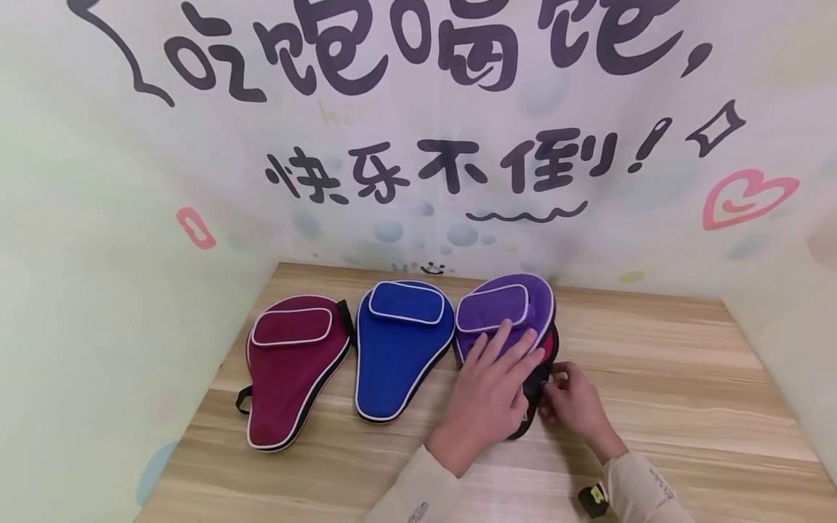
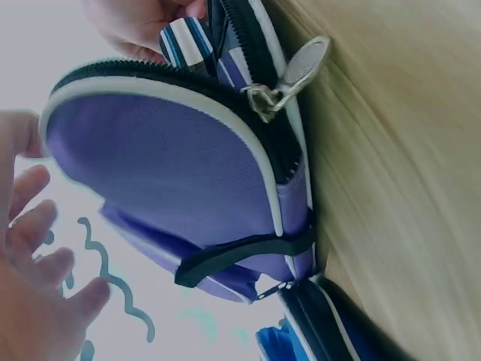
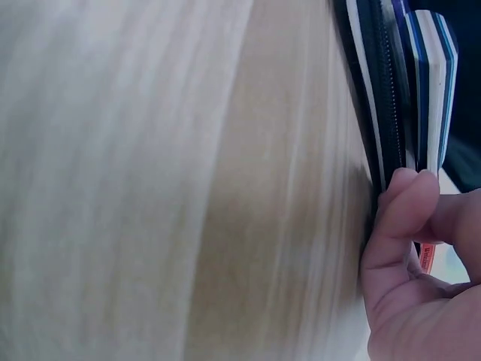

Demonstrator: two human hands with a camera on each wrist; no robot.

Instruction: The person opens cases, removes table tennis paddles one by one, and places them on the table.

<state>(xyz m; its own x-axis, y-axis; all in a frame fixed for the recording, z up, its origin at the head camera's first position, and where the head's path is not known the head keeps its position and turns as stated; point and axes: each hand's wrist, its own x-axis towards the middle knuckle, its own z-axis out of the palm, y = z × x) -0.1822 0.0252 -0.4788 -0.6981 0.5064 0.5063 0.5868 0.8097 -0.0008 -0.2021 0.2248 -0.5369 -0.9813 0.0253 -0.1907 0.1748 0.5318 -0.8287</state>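
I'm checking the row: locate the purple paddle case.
In the head view, the purple paddle case sits on the table just right of the blue paddle case, the left hand over it, the right hand at its right edge.

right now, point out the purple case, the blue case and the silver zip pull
Purple case [image 1: 492,309]: head view, on its front pocket.
Blue case [image 1: 400,356]: head view, on its front panel below the pocket.
Silver zip pull [image 2: 306,66]: left wrist view, on its flat tab.

Purple, white-edged case [image 1: 493,309], unzipped and gaping, on the wooden table [image 1: 654,378]; striped handle [image 2: 189,43] inside
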